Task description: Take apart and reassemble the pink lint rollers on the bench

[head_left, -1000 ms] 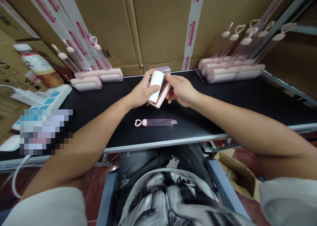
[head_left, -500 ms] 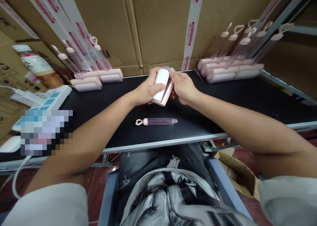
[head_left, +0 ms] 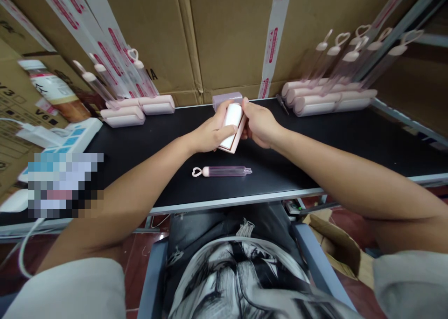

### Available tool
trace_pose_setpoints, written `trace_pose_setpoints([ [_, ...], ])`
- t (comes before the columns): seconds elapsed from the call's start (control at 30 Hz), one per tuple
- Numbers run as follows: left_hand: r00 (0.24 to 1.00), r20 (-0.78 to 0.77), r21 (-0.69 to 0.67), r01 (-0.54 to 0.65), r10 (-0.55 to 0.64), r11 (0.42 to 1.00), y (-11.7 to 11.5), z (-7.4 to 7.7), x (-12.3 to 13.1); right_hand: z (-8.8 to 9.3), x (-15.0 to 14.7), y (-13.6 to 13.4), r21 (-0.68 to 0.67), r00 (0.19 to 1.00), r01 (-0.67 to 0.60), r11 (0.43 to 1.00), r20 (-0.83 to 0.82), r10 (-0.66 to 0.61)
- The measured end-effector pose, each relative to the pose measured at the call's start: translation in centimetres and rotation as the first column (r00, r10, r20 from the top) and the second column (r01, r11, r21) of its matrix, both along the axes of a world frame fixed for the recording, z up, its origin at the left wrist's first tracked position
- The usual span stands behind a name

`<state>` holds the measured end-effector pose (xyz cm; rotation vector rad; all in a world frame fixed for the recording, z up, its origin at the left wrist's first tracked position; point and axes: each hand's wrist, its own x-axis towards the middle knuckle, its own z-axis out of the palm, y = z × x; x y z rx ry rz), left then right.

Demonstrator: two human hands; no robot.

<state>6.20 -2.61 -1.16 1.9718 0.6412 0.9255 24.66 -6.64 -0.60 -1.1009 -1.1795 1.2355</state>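
The white roll [head_left: 234, 115] could slide out of the pink casing [head_left: 235, 147] if the left hand [head_left: 212, 133] loosens or the right hand [head_left: 262, 124] twists sharply. Both lie between the hands, over the surface [head_left: 266, 179], toward its far edge's middle: left clamping both, right pinching the casing's side.

A single view comes from a camera worn on the head. It looks forward and down on the bench [head_left: 182, 190], from quite near and with a wide angle: the left hand [head_left: 211, 133] and the right hand [head_left: 262, 125] fall near the centre, the patterned shirt [head_left: 238, 281] at the bottom, the taped cardboard [head_left: 227, 39] at the top.
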Motion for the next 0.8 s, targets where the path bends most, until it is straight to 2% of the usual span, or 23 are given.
trace_pose_setpoints([
  [0.1,0.994,-0.101,0.015,0.055,-0.053,0.998,0.7,0.1,-0.3,0.1,0.3,0.3,0.023,0.999,-0.035,0.999,0.005,0.035],
  [0.2,0.999,-0.049,0.078,-0.018,0.022,0.997,1.8,0.2,-0.9,0.5,1.2,0.3,0.113,0.999,-0.033,0.993,0.03,0.03],
  [0.27,0.993,-0.014,0.06,-0.114,0.115,0.992,2.4,0.2,-1.6,1.0,1.9,-0.3,0.228,0.991,-0.047,0.973,0.135,0.017],
  [0.3,0.986,-0.001,0.026,-0.168,0.168,0.986,2.7,0.2,-2.0,1.3,2.2,-0.8,0.287,0.972,-0.116,0.951,0.23,0.049],
  [0.33,0.976,0.012,-0.019,-0.218,0.219,0.976,2.9,0.2,-2.4,1.5,2.4,-1.4,0.326,0.928,-0.243,0.914,0.354,0.121],
  [0.37,0.965,0.026,-0.063,-0.259,0.261,0.964,3.1,0.2,-2.7,1.7,2.6,-2.1,0.326,0.843,-0.411,0.851,0.492,0.219],
  [0.4,0.955,0.038,-0.098,-0.288,0.293,0.953,3.2,0.1,-3.0,1.9,2.6,-2.8,0.286,0.718,-0.577,0.765,0.625,0.308],
  [0.47,0.945,0.064,-0.123,-0.313,0.322,0.942,3.3,0.1,-3.4,2.1,2.4,-4.0,0.141,0.432,-0.785,0.603,0.822,0.37],
  [0.5,0.943,0.077,-0.118,-0.313,0.323,0.942,3.3,0.1,-3.5,2.2,2.2,-4.5,0.072,0.316,-0.823,0.564,0.882,0.349],
  [0.53,0.943,0.09,-0.104,-0.312,0.321,0.944,3.3,0.1,-3.6,2.2,2.0,-4.8,0.02,0.232,-0.833,0.553,0.92,0.316],
  [0.57,0.943,0.099,-0.085,-0.311,0.319,0.947,3.3,0.1,-3.5,2.2,1.9,-4.9,-0.014,0.18,-0.829,0.559,0.94,0.289],
  [0.6,0.943,0.106,-0.064,-0.309,0.315,0.949,3.4,0.1,-3.5,2.2,1.9,-4.9,-0.027,0.161,-0.821,0.571,0.948,0.276],
  [0.63,0.943,0.112,-0.043,-0.309,0.312,0.95,3.4,0.1,-3.5,2.1,1.9,-4.7,-0.018,0.179,-0.811,0.584,0.944,0.277],
  [0.67,0.942,0.12,-0.026,-0.311,0.312,0.95,3.4,0.1,-3.4,2.1,2.1,-4.4,0.012,0.234,-0.799,0.601,0.928,0.291],
  [0.73,0.939,0.145,-0.019,-0.313,0.313,0.949,3.3,0.2,-3.4,2.1,2.5,-3.6,0.111,0.434,-0.738,0.665,0.834,0.342],
  [0.8,0.935,0.185,-0.062,-0.295,0.301,0.954,3.0,0.5,-3.5,2.1,2.9,-2.8,0.2,0.674,-0.617,0.761,0.633,0.38],
])
